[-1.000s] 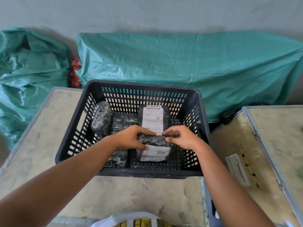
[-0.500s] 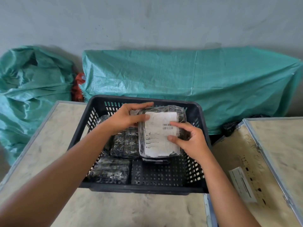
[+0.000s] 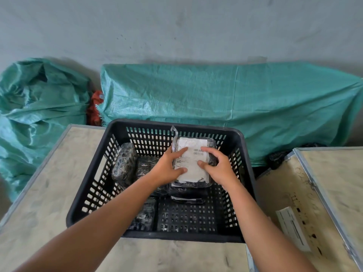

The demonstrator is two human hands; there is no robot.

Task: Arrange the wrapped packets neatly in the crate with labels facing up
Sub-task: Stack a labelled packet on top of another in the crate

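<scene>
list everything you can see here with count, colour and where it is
crate: 1, black, on the left table
labelled packet: 1, clear wrap over black, white label up, top of the stack at the crate's back right
packets under it: at least 1, black, exact count hidden
other packets: 3 visible, black, left side of the crate, no labels showing
tables: 2, beige with metal edges, left and right
paper slip: 1, white, on the right table
sacks: 2, green, against the wall
red item: 1, between the sacks
wall: grey
hands: left and right, both on the labelled packet
</scene>
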